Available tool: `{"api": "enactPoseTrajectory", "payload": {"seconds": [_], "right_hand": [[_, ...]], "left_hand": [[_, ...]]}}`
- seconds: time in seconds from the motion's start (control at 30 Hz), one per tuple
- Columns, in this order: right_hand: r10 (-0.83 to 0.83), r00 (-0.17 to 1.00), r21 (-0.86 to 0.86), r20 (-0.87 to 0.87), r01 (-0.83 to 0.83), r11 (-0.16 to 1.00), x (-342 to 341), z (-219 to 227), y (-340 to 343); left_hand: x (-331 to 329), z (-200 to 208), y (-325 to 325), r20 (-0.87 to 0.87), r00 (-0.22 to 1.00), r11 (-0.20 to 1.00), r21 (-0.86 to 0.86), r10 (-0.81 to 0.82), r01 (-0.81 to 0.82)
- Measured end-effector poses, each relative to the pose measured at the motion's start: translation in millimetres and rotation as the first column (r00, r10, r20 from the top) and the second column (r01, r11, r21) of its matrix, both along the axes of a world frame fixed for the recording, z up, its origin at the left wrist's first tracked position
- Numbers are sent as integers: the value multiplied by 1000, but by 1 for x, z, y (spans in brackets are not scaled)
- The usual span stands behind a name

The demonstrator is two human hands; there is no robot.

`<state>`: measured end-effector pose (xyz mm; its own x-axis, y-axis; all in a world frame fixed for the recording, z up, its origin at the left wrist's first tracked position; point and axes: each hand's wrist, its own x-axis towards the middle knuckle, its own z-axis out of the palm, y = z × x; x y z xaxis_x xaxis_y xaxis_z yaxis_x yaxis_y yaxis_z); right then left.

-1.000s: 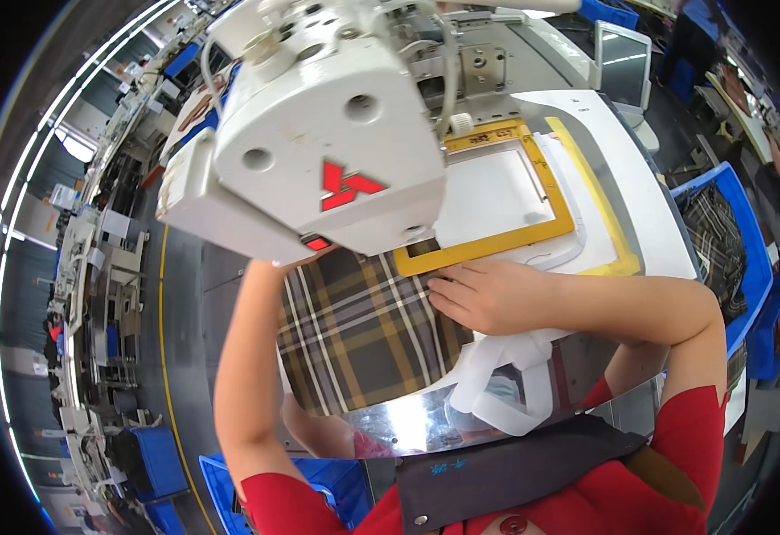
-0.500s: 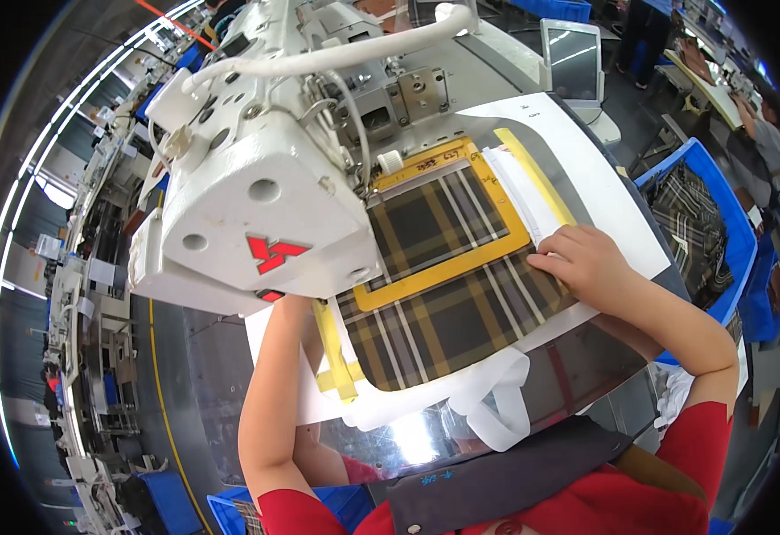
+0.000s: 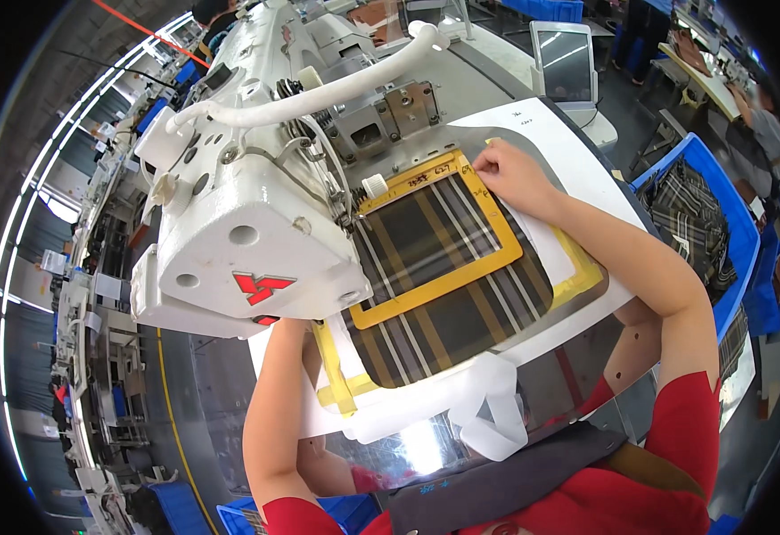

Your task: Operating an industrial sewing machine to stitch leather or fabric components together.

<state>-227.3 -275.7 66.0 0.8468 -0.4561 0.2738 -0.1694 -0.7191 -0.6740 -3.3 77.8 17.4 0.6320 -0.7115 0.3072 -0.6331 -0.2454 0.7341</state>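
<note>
Dark plaid fabric [image 3: 461,330] lies flat, with a yellow rectangular frame [image 3: 443,290] resting on it. Around the fabric are white paper [image 3: 319,421] and strips of yellow tape [image 3: 577,267]. My right hand [image 3: 508,174] is at the frame's far right corner, its fingers curled together. What they pinch, if anything, is hidden. My left forearm [image 3: 276,401] reaches up to the white sewing machine head [image 3: 247,232], which hides my left hand. A white band [image 3: 497,419] hangs in a loop at the fabric's near edge.
The machine head overhangs the work at left, with a white hose [image 3: 319,94] across its top. A small screen [image 3: 566,67] stands at the back right. A blue bin [image 3: 747,259] of plaid pieces stands at the right. Another person works at the far right.
My right hand has moved away from me, from the fabric's right edge to the frame's far right corner. The view has shifted slightly; my left forearm stays beside the machine head.
</note>
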Motion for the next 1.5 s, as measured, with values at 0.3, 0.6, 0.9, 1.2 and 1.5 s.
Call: {"api": "enactPoseTrajectory", "payload": {"seconds": [0.3,0.6,0.9,1.2,1.5], "right_hand": [[-212,975,-14,67,213,977,34,-1,-15],[303,937,-165,171,-276,947,-122,20,65],[428,903,-588,-12,-353,728,-122,26,92],[461,887,-630,-26,-373,681,-122,22,94],[468,881,-616,-68,-406,675,-121,27,97]], "left_hand": [[11,2,-7,-188,981,998,-28,50,-56],[-135,74,35,384,905,977,176,-180,120],[-169,84,21,405,831,893,394,-382,218],[-169,81,23,459,803,895,403,-379,192],[-171,84,24,487,801,905,398,-348,151]]}}
